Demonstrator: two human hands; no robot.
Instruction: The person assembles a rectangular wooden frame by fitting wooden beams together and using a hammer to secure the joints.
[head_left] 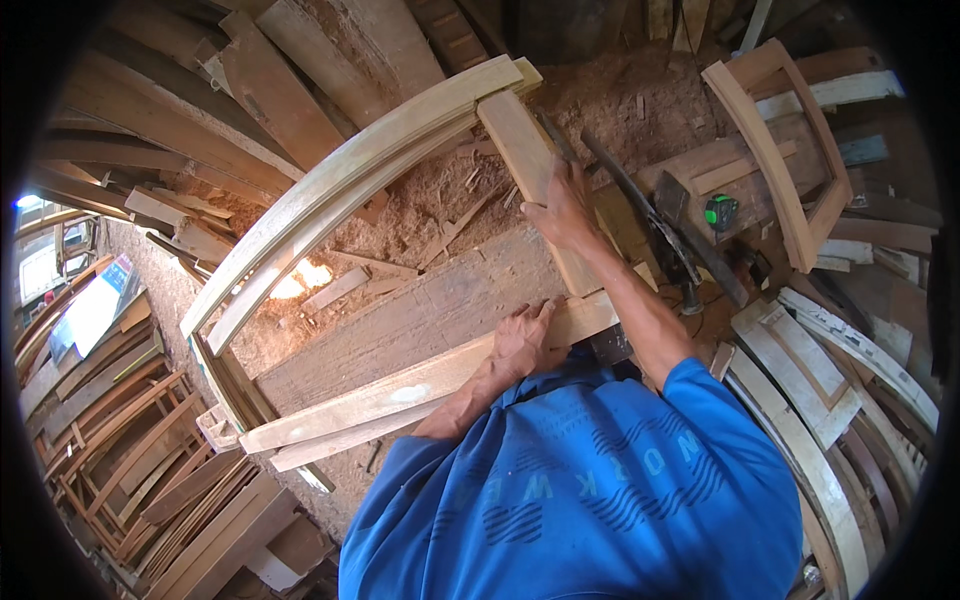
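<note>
A large pale wooden frame (365,400) spans a thick plank (400,295) in front of me; its long rails look bowed through the lens. My left hand (525,340) lies over the near rail close to its right end, the fingers bent across the wood. Farther off, my right hand (565,207) grips the short end piece (520,145) on the right, thumb on one side and the other fingers partly hidden. At that corner the end piece meets the near rail. The far rail (350,170) carries a stepped profile along its length.
Right of the frame lie dark metal bars (640,195) and a green and black tape measure (720,212). A smaller wooden frame (765,150) rests beyond them. Boards (280,95) lean at the far left; stacked frames (130,450) fill the left side. Sawdust and offcuts cover the ground (460,190).
</note>
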